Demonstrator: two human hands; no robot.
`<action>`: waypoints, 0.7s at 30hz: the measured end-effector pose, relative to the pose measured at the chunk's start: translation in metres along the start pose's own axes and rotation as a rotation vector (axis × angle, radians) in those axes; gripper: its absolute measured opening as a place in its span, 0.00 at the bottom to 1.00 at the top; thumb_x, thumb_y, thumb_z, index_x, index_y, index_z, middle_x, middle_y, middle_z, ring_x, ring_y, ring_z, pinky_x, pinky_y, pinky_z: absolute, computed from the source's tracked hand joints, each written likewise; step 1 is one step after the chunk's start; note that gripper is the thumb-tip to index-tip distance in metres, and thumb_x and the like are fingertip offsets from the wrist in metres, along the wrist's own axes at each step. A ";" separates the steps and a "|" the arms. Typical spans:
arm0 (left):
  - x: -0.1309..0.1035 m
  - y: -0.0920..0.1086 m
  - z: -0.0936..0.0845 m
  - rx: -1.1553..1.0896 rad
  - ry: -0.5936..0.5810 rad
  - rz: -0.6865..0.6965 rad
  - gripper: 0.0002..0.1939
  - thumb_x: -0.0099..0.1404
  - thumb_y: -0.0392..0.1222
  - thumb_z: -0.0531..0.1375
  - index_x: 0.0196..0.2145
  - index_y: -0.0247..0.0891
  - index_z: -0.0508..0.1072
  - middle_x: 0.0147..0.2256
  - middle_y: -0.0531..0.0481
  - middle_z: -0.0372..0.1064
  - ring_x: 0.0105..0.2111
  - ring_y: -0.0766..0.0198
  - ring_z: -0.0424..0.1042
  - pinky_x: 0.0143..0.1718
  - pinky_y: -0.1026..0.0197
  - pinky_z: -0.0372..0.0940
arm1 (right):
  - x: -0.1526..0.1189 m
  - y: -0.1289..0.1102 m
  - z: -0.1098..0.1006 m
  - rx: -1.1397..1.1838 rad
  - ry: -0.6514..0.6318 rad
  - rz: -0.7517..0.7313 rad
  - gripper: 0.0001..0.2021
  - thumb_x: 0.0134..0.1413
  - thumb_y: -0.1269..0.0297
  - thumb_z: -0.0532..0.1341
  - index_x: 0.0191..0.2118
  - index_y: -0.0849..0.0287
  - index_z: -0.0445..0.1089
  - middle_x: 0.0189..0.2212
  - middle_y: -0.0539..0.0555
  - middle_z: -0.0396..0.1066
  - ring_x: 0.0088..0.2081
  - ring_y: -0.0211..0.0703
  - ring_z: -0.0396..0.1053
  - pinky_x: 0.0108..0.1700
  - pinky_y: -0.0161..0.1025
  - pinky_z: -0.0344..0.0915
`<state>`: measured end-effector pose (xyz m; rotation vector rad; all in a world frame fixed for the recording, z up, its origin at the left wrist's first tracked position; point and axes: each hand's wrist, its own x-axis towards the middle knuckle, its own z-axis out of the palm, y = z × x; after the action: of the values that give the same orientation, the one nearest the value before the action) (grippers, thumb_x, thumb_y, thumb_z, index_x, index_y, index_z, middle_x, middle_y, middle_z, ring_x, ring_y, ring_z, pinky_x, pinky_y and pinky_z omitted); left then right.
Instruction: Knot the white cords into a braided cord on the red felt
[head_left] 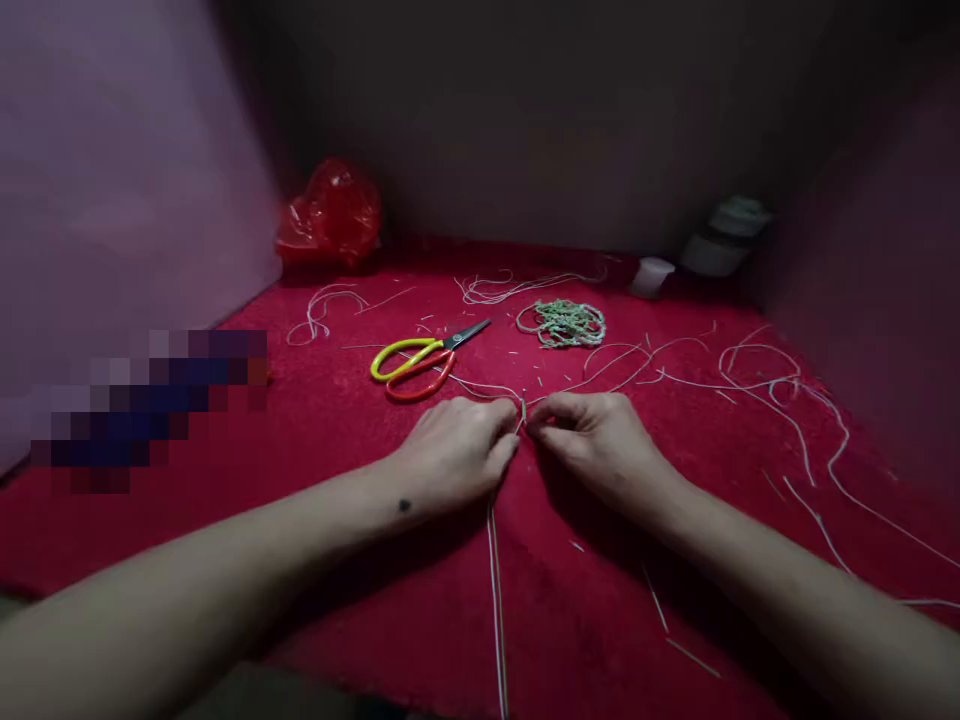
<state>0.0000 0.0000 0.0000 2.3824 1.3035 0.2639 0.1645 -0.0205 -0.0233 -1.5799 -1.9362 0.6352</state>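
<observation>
Both hands meet over the middle of a red cloth, at a small knotted spot on thin pale cords (496, 600). My left hand (463, 448) is closed, thumb and forefinger pinching the cords just left of the knot. On the other side my right hand (592, 432) has its thumb and fingertips pressed together on a cord at the knot. Two strands run from under my left hand down toward the near edge. Other strands lead away to both sides. Just beyond my left hand lie scissors (420, 368) with one yellow and one red handle.
A bundle of green knotted cord (566, 324) lies beyond the hands. Loose cords (780, 385) and short offcuts are scattered about, mostly on the right. At the back stand a red plastic bag (330, 215), a small white cup (651, 277) and a pale jar (724, 238). Walls enclose the cloth (315, 560).
</observation>
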 end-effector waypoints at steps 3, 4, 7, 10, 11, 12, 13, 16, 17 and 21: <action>0.001 0.001 -0.003 -0.219 -0.096 -0.088 0.09 0.59 0.40 0.49 0.25 0.36 0.65 0.19 0.54 0.64 0.17 0.70 0.64 0.19 0.68 0.55 | 0.001 -0.001 -0.001 -0.010 0.002 0.021 0.09 0.46 0.69 0.57 0.30 0.55 0.75 0.24 0.51 0.72 0.29 0.40 0.68 0.32 0.34 0.59; 0.002 0.001 -0.003 -0.275 -0.117 -0.112 0.10 0.59 0.40 0.48 0.24 0.36 0.65 0.18 0.54 0.64 0.15 0.70 0.63 0.18 0.68 0.55 | 0.001 -0.002 -0.001 -0.015 0.002 0.030 0.09 0.46 0.69 0.57 0.30 0.55 0.75 0.24 0.51 0.72 0.28 0.40 0.67 0.31 0.34 0.59; 0.005 0.000 0.000 -0.387 -0.147 -0.168 0.11 0.58 0.40 0.48 0.22 0.36 0.64 0.15 0.55 0.62 0.12 0.72 0.61 0.15 0.70 0.54 | 0.002 -0.003 -0.001 -0.042 -0.004 0.067 0.08 0.46 0.68 0.57 0.30 0.55 0.74 0.22 0.51 0.71 0.26 0.39 0.66 0.29 0.34 0.58; 0.009 -0.001 0.003 -0.397 -0.123 -0.166 0.12 0.57 0.39 0.48 0.20 0.35 0.64 0.14 0.55 0.62 0.11 0.73 0.61 0.15 0.71 0.54 | 0.003 -0.003 -0.001 -0.056 -0.001 0.072 0.08 0.46 0.67 0.57 0.30 0.55 0.74 0.22 0.51 0.70 0.25 0.38 0.65 0.27 0.34 0.56; 0.010 0.000 0.004 -0.396 -0.125 -0.167 0.13 0.57 0.39 0.47 0.19 0.35 0.63 0.14 0.55 0.62 0.11 0.73 0.60 0.15 0.71 0.54 | 0.003 -0.003 -0.002 -0.059 0.001 0.071 0.08 0.46 0.67 0.56 0.29 0.56 0.74 0.22 0.51 0.70 0.25 0.38 0.64 0.27 0.33 0.56; 0.010 0.000 0.004 -0.397 -0.133 -0.171 0.13 0.57 0.39 0.47 0.19 0.35 0.63 0.14 0.55 0.62 0.11 0.73 0.60 0.14 0.71 0.54 | 0.003 -0.004 -0.002 -0.064 0.003 0.071 0.08 0.47 0.68 0.56 0.29 0.56 0.73 0.22 0.51 0.69 0.25 0.37 0.64 0.27 0.33 0.56; 0.011 0.000 0.003 -0.400 -0.142 -0.177 0.13 0.57 0.40 0.47 0.18 0.35 0.63 0.14 0.54 0.62 0.10 0.73 0.60 0.14 0.70 0.54 | 0.003 -0.004 -0.002 -0.071 0.005 0.072 0.08 0.47 0.68 0.56 0.29 0.56 0.73 0.22 0.51 0.69 0.24 0.37 0.63 0.27 0.33 0.55; 0.013 0.002 0.002 -0.413 -0.159 -0.199 0.13 0.57 0.39 0.48 0.18 0.35 0.63 0.14 0.54 0.62 0.10 0.72 0.60 0.12 0.70 0.53 | 0.004 -0.005 -0.003 -0.092 0.013 0.084 0.08 0.47 0.68 0.56 0.29 0.56 0.73 0.20 0.50 0.67 0.23 0.36 0.61 0.26 0.33 0.54; 0.014 0.002 0.002 -0.419 -0.160 -0.207 0.12 0.56 0.39 0.48 0.18 0.36 0.63 0.14 0.54 0.62 0.10 0.72 0.60 0.12 0.70 0.52 | 0.004 -0.005 -0.003 -0.096 0.019 0.087 0.08 0.47 0.68 0.56 0.29 0.56 0.73 0.20 0.50 0.67 0.23 0.36 0.61 0.26 0.33 0.54; 0.016 0.001 0.004 -0.445 -0.168 -0.232 0.12 0.56 0.39 0.49 0.18 0.36 0.62 0.13 0.55 0.60 0.10 0.72 0.60 0.10 0.71 0.51 | 0.004 -0.006 -0.002 -0.102 0.026 0.101 0.07 0.47 0.68 0.56 0.28 0.57 0.72 0.20 0.50 0.66 0.22 0.35 0.60 0.26 0.33 0.54</action>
<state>0.0107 0.0120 -0.0032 1.8270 1.2726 0.2484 0.1611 -0.0175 -0.0170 -1.7490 -1.9070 0.5615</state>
